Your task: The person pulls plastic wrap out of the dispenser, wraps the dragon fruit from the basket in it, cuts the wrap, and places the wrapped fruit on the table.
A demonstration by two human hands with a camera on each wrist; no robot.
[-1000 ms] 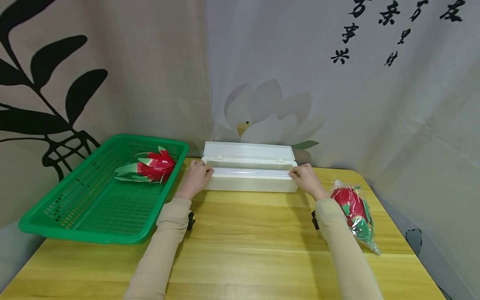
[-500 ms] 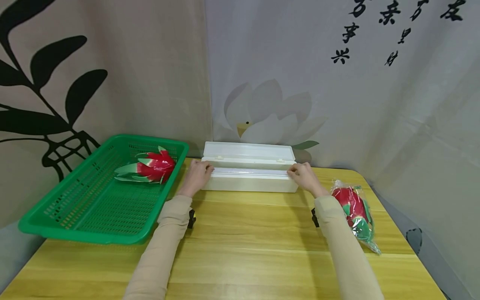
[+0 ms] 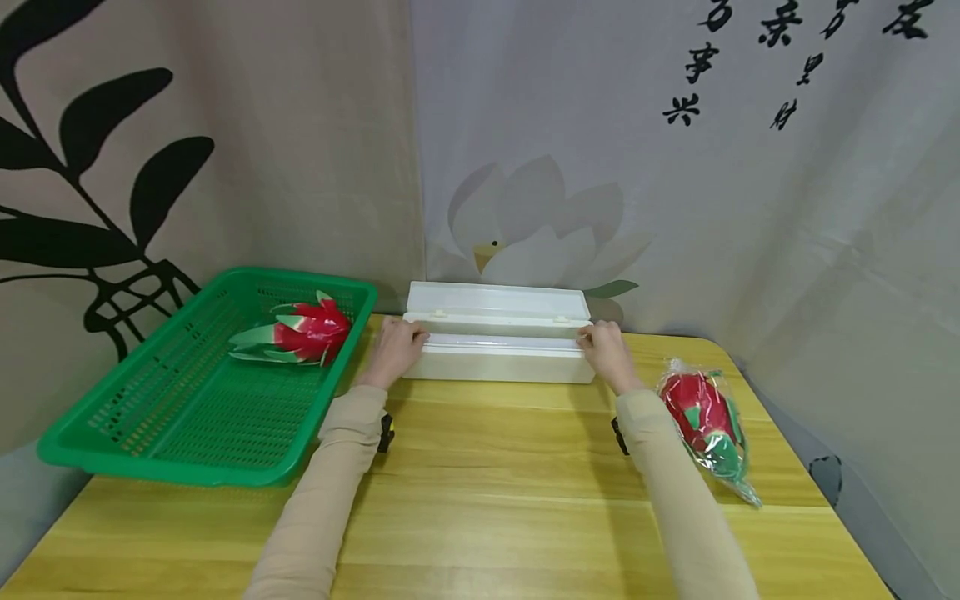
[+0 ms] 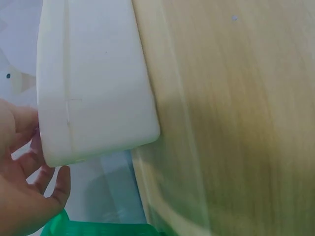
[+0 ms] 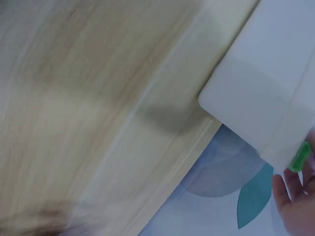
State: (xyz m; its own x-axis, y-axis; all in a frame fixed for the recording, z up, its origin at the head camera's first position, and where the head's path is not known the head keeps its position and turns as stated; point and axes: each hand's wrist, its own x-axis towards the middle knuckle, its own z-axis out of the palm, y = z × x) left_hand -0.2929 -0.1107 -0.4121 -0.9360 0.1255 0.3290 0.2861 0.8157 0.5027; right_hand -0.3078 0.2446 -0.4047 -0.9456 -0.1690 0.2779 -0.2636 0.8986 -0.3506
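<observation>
A long white cling film dispenser (image 3: 498, 368) stands at the back of the table, its lid (image 3: 498, 300) raised. Along its top front runs a shiny clear strip (image 3: 502, 342). My left hand (image 3: 396, 350) grips the left end, thumb at the corner and curled fingers at the top edge in the left wrist view. At the other end, my right hand (image 3: 607, 354) has its fingertips around a small green slider (image 5: 299, 157), which shows in the right wrist view; in the head view my fingers hide it.
A green plastic basket (image 3: 187, 477) stands on the left with a red dragon fruit (image 3: 311, 331) in it. Another dragon fruit in a clear bag (image 3: 705, 417) lies to the right, beside my right forearm. A printed curtain (image 3: 525, 125) hangs right behind the table (image 3: 495, 500).
My right wrist and forearm have swung slightly left, while the right fingertips stay at the dispenser's right end. The left hand, dispenser, basket and bagged fruit keep their places.
</observation>
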